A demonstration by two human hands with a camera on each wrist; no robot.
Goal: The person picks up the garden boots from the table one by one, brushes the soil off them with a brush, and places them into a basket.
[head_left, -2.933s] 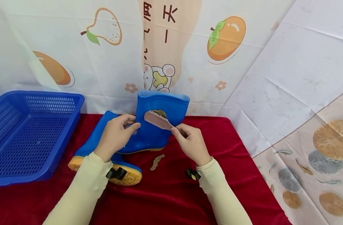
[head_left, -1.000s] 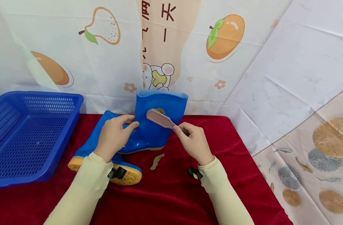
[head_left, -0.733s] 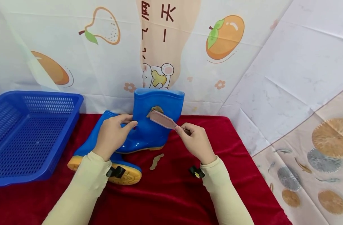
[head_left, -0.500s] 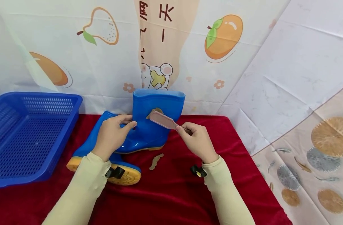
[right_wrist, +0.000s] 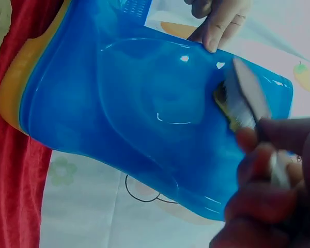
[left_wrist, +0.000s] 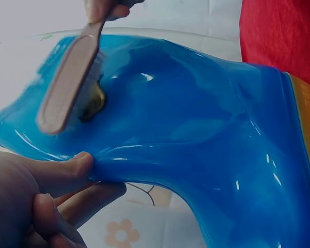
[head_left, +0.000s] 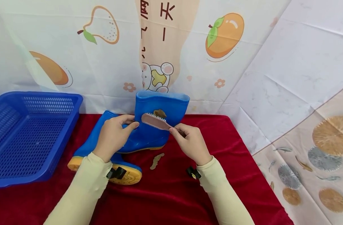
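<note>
A blue rain boot (head_left: 150,137) with a yellow sole stands upright at the back of the table. On its shaft is a brown, muddy-looking patch (head_left: 160,113). My left hand (head_left: 112,137) pinches the shaft's left edge, thumb on the front, fingers partly hidden behind. My right hand (head_left: 191,143) grips the handle of a pinkish-brown brush (head_left: 154,121), whose white bristles face the shaft just below the patch. In the left wrist view the brush (left_wrist: 72,82) is blurred, its bristles against or close to the patch; exact contact I cannot tell.
A second blue boot (head_left: 90,139) lies on its side to the left, its yellow sole (head_left: 129,175) facing me. A brown strip (head_left: 156,161) lies on the red cloth (head_left: 171,193). The blue mesh basket (head_left: 45,178) sits at far left, and a printed curtain (head_left: 112,68) hangs behind.
My right hand and the brush have shifted left, and the brush head is lower, so more of the patch shows. The boot's top has tipped slightly right. My left hand keeps its hold.
</note>
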